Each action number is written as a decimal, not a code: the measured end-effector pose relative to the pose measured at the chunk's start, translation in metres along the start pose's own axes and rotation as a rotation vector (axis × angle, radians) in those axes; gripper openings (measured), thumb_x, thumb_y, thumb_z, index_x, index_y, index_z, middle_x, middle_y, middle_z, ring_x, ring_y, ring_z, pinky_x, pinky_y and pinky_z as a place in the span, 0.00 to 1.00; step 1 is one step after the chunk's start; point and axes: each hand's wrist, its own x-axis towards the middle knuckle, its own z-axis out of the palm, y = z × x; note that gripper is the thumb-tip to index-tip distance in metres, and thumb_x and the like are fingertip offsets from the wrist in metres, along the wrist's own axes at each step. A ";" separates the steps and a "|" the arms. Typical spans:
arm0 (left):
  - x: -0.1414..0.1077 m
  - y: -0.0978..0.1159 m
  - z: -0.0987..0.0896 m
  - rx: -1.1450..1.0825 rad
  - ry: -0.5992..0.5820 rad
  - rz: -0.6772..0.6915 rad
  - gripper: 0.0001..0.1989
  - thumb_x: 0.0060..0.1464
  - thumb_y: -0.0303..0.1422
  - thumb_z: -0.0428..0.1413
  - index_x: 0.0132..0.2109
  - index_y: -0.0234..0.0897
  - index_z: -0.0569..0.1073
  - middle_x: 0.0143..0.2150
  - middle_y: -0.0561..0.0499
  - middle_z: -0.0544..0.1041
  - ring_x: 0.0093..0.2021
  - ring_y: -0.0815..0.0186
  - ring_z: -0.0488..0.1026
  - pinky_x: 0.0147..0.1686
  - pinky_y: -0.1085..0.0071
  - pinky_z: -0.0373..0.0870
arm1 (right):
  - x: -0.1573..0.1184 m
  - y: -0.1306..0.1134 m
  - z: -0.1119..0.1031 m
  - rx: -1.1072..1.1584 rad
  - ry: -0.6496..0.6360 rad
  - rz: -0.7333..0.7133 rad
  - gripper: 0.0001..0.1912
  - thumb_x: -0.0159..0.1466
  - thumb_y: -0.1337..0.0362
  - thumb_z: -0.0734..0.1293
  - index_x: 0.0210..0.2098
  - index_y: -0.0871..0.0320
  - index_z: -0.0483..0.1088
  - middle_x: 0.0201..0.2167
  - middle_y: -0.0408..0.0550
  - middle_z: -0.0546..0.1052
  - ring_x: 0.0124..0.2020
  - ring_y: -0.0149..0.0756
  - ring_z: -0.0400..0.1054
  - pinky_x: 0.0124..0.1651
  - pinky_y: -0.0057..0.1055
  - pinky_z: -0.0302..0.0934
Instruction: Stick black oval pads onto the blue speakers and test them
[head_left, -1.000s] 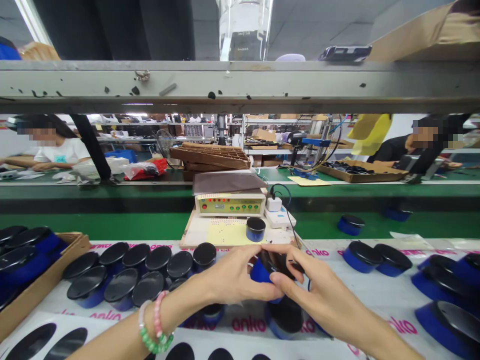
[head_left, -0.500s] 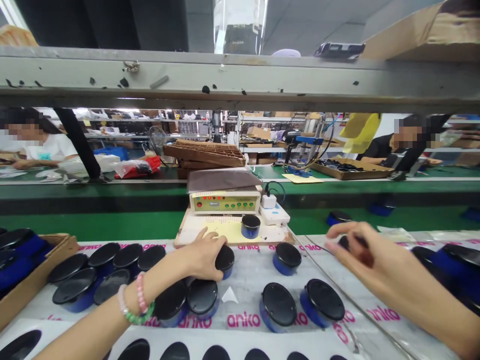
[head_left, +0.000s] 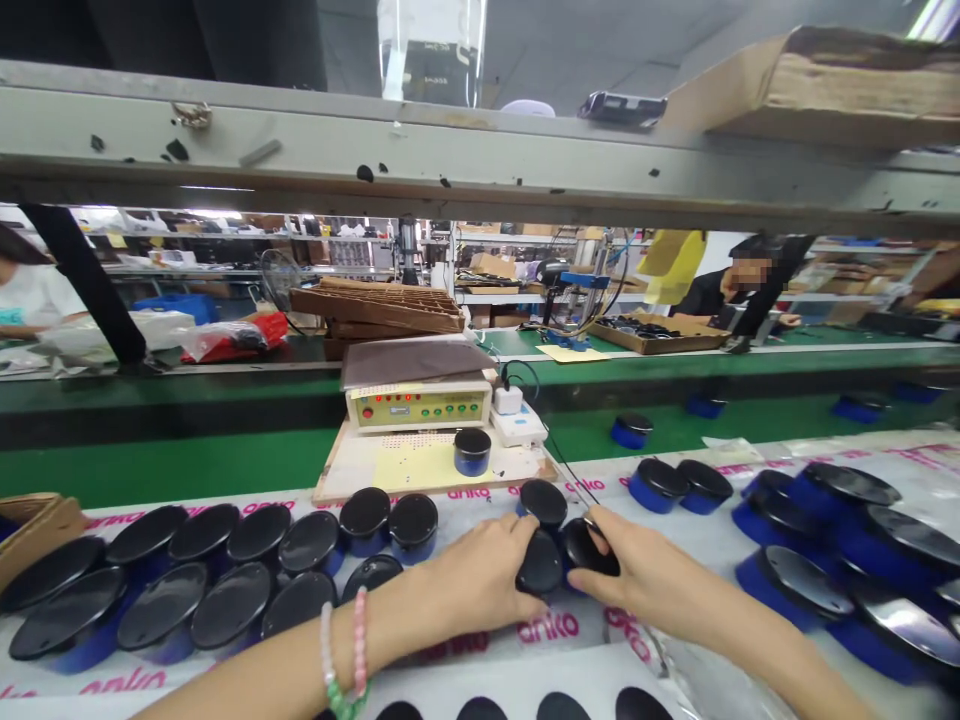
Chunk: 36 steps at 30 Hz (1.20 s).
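Right at the middle of the worktop's front edge, the left hand (head_left: 469, 572) is down on a round blue pod with a glossy black top (head_left: 540, 562), fingers (head_left: 521, 540) closed over it! The right hand (head_left: 649, 572) comes in from the other side, fingers (head_left: 600, 520) curved tightly around a second black-topped pod (head_left: 589, 548), and the two pods sit touching between the hands. Just beyond them, a third pod (head_left: 542, 503) stands close by. A pink-and-green beaded bracelet (head_left: 349, 650) circles the left wrist. To the left, a packed crowd of pods (head_left: 225, 590) fills the white sheet with pink "anko" lettering (head_left: 547, 628), and over on the right lies another big cluster (head_left: 825, 560), several tilted. Straight ahead, a single pod (head_left: 472, 451) stands on a pale board (head_left: 420, 468) in front of a control box with red and green lights (head_left: 418, 405). Beyond the green conveyor belt (head_left: 187, 460), a co-worker in black (head_left: 720, 295) sits at the far bench!
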 end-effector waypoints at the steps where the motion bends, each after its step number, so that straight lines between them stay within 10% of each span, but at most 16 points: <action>1: 0.003 -0.001 -0.003 -0.015 0.001 -0.002 0.32 0.44 0.45 0.62 0.55 0.39 0.65 0.49 0.44 0.73 0.45 0.52 0.73 0.42 0.63 0.69 | 0.003 0.002 -0.004 0.005 0.007 -0.009 0.12 0.59 0.54 0.65 0.31 0.54 0.60 0.27 0.40 0.72 0.27 0.34 0.66 0.28 0.28 0.57; 8: 0.041 -0.001 -0.017 -0.058 0.153 -0.047 0.24 0.60 0.48 0.45 0.55 0.37 0.64 0.55 0.41 0.68 0.56 0.51 0.65 0.53 0.57 0.61 | 0.074 0.065 -0.064 -0.158 0.340 0.352 0.14 0.68 0.56 0.59 0.44 0.61 0.66 0.38 0.47 0.73 0.36 0.34 0.69 0.40 0.36 0.64; 16: 0.077 -0.014 0.004 -0.081 0.057 0.005 0.27 0.57 0.49 0.47 0.56 0.36 0.63 0.57 0.40 0.68 0.56 0.51 0.65 0.54 0.57 0.61 | 0.137 0.115 -0.071 -0.279 0.257 0.514 0.17 0.65 0.60 0.64 0.51 0.60 0.65 0.50 0.51 0.70 0.45 0.40 0.68 0.46 0.42 0.66; 36: 0.071 -0.020 0.011 -0.098 0.045 0.014 0.29 0.58 0.52 0.45 0.57 0.36 0.62 0.58 0.40 0.67 0.58 0.52 0.62 0.56 0.58 0.59 | 0.034 0.118 -0.065 -0.359 -0.043 0.338 0.15 0.65 0.60 0.64 0.49 0.60 0.67 0.48 0.50 0.71 0.43 0.37 0.69 0.44 0.40 0.66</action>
